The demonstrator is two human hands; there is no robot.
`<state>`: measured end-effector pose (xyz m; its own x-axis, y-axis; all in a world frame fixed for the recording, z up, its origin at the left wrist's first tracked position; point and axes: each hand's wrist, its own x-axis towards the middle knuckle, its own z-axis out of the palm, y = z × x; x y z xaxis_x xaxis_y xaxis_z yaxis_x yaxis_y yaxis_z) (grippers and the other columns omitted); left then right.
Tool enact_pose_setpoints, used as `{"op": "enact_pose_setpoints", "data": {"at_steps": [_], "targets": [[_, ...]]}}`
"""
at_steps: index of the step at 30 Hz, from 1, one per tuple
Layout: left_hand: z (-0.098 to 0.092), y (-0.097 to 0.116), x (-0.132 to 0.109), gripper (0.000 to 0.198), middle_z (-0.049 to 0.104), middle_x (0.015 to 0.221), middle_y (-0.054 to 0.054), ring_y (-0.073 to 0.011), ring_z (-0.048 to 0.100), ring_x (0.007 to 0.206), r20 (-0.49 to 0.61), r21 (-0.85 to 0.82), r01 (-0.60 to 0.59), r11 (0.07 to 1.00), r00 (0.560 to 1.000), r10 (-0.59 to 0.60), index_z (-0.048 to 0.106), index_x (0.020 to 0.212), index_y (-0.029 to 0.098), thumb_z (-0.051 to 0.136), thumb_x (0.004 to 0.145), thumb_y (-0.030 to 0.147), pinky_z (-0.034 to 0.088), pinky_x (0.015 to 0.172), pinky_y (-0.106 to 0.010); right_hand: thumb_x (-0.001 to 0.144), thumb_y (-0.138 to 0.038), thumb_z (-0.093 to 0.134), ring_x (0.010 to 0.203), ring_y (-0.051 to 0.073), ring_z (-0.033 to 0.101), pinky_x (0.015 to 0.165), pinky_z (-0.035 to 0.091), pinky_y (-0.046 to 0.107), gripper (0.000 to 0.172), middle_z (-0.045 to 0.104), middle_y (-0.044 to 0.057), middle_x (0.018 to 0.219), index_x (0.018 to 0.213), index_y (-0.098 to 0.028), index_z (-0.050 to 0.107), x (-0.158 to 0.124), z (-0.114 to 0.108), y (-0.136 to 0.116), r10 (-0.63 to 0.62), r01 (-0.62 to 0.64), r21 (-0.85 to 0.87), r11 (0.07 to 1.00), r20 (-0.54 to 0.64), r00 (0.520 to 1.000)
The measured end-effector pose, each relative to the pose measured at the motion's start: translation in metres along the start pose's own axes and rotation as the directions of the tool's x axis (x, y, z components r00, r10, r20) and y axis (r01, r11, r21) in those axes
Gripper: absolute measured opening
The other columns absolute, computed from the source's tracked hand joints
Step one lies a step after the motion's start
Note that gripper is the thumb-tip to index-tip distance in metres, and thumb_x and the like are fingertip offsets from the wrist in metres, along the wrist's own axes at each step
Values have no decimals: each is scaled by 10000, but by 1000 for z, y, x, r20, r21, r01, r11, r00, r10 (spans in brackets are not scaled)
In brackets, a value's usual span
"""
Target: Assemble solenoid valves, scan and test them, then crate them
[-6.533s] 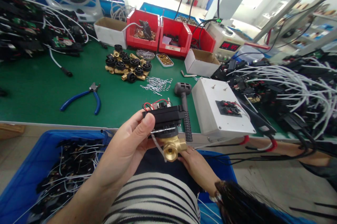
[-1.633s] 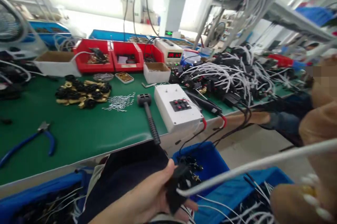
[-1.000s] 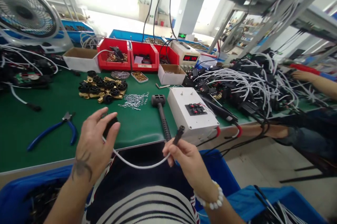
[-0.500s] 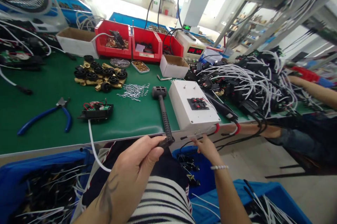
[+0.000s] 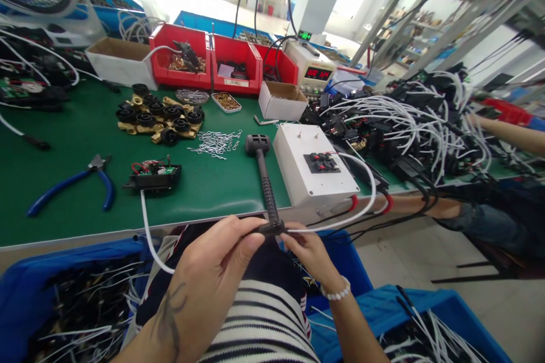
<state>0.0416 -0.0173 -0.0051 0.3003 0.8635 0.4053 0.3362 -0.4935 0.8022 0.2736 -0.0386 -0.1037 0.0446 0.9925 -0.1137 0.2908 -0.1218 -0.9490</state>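
My left hand (image 5: 213, 266) is closed, thumb and fingers pinching a short black piece at the near end of a black hammer-shaped plastic part (image 5: 267, 190). This part has a ribbed stem and a round slotted head lying over the green table. My right hand (image 5: 310, 252) is closed on a white cable (image 5: 334, 225) right beside that black piece; its fingertips partly hide the join. From there the cable loops up to the black terminal block (image 5: 322, 163) on a white box (image 5: 293, 175). A second white cable (image 5: 149, 238) runs from a black circuit-board housing (image 5: 155, 177) behind my left hand.
Blue-handled pliers (image 5: 97, 164), thin metal clips (image 5: 215, 143) and brass fittings with black knobs (image 5: 159, 119) lie on the table. Red bins (image 5: 234, 82) stand behind. Cabled black parts (image 5: 395, 124) pile up at right, near a co-worker's arm (image 5: 502, 133). Blue crates (image 5: 25, 289) sit below.
My right hand has moved left from the front of the white box to the black piece. The white cable now arches from the box to my fingers. My left hand has stayed nearly in place.
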Motion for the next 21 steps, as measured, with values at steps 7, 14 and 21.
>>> {"op": "enact_pose_setpoints", "data": {"at_steps": [7, 14, 21], "targets": [[2, 0, 1, 160, 741, 970, 55, -79, 699, 842, 62, 26, -18, 1000, 998, 16, 721, 1050, 279, 582, 978, 243, 533, 744, -106, 946, -384, 672, 544, 90, 583, 496, 462, 188, 156, 666, -1, 727, 986, -238, 708, -26, 2, -81, -242, 327, 445, 834, -238, 941], [-2, -2, 1, 153, 710, 879, 80, -42, 671, 773, 61, 50, -36, 998, 998, 33, 717, 1028, 273, 593, 969, 207, 494, 749, -68, 964, -328, 665, 553, 58, 583, 518, 451, 150, 106, 668, -16, 709, 997, -240, 715, -18, 10, -94, -230, 277, 467, 840, -155, 961], [0, -2, 2, 188, 727, 905, 6, -88, 690, 800, 11, 171, -134, 976, 991, 134, 705, 1035, 176, 534, 1007, 247, 514, 745, -123, 943, -341, 684, 518, 72, 570, 486, 443, 172, 146, 642, -20, 678, 966, -198, 684, -16, 15, -95, -200, 237, 431, 871, -131, 971]]}}
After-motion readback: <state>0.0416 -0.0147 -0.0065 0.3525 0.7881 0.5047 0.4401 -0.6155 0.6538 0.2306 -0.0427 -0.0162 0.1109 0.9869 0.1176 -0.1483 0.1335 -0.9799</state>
